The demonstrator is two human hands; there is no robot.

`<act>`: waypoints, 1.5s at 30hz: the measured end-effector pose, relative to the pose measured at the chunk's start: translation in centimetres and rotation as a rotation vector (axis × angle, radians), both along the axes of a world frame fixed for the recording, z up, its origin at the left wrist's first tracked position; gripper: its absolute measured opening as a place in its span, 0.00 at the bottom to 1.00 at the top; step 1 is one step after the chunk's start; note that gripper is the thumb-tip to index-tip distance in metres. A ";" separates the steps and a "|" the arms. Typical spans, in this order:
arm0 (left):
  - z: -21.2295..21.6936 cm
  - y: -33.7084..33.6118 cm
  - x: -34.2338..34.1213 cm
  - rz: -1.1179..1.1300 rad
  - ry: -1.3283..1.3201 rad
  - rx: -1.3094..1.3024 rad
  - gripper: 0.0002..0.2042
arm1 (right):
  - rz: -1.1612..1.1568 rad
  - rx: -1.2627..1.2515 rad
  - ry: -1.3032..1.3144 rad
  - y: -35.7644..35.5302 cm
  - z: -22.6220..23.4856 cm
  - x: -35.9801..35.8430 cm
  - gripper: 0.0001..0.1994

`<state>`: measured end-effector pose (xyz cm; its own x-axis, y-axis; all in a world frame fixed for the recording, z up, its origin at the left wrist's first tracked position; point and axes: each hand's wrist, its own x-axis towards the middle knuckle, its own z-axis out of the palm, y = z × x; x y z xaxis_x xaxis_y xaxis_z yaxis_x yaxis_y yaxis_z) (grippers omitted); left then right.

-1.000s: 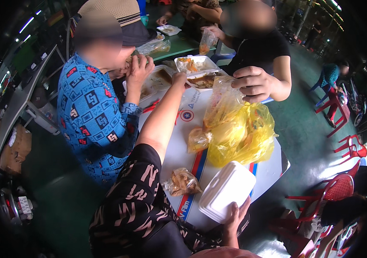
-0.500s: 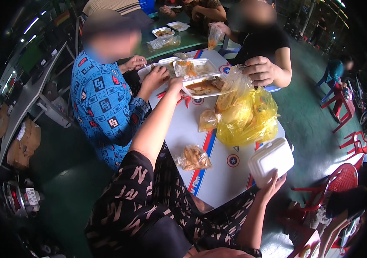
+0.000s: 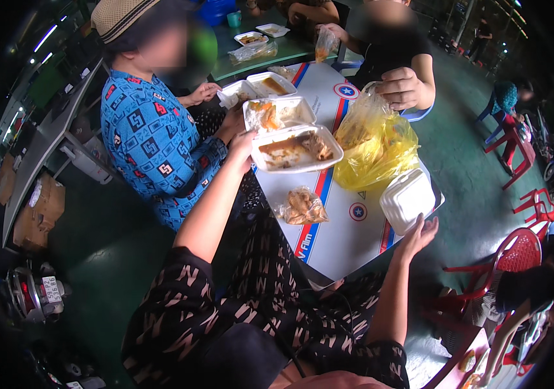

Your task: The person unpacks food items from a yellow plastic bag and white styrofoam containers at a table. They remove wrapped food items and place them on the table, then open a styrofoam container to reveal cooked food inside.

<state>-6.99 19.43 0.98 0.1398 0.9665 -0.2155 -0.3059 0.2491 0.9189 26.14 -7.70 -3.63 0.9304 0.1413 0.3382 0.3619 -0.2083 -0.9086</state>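
Left hand point(image 3: 243, 144): fingers closed on the left edge of the open foam box point(image 3: 297, 154). Box sits over the far-left part of the worktop point(image 3: 335, 249); can't tell if it's lifted or resting. Lid side holds pale and orange food; near side holds brown sauce and one chunk.

Right hand point(image 3: 419, 238): fingers wide, nothing gripped, right at the near edge of the closed white box point(image 3: 408, 200). Contact or small gap, can't tell. That box is on the worktop by its right edge.

Between them: knotted clear bag of food point(image 3: 304, 206), lying loose, no hand on it. Yellow bag point(image 3: 384, 152) behind the closed box; co-worker's hand point(image 3: 399, 89) across the worktop is at its top. Second open box point(image 3: 267, 84) is farther back, by the person in the blue shirt point(image 3: 147, 139).

Progress, my read: closed box looks parked and practically free of the right hand. Open box is the unfinished part: lid up, food left in both halves, left hand not off it yet.
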 end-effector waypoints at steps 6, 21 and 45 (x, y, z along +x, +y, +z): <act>-1.7 -6.9 0.0 -0.044 -0.032 0.033 0.14 | 0.695 0.261 0.234 -2.9 2.6 -11.8 0.19; -3.1 -18.0 1.4 -0.154 -0.167 0.001 0.13 | 0.707 -0.232 0.136 6.7 8.5 -4.1 0.22; -5.7 -22.5 6.0 -0.300 -0.177 -0.045 0.13 | 0.972 0.531 0.344 2.2 16.2 -0.5 0.02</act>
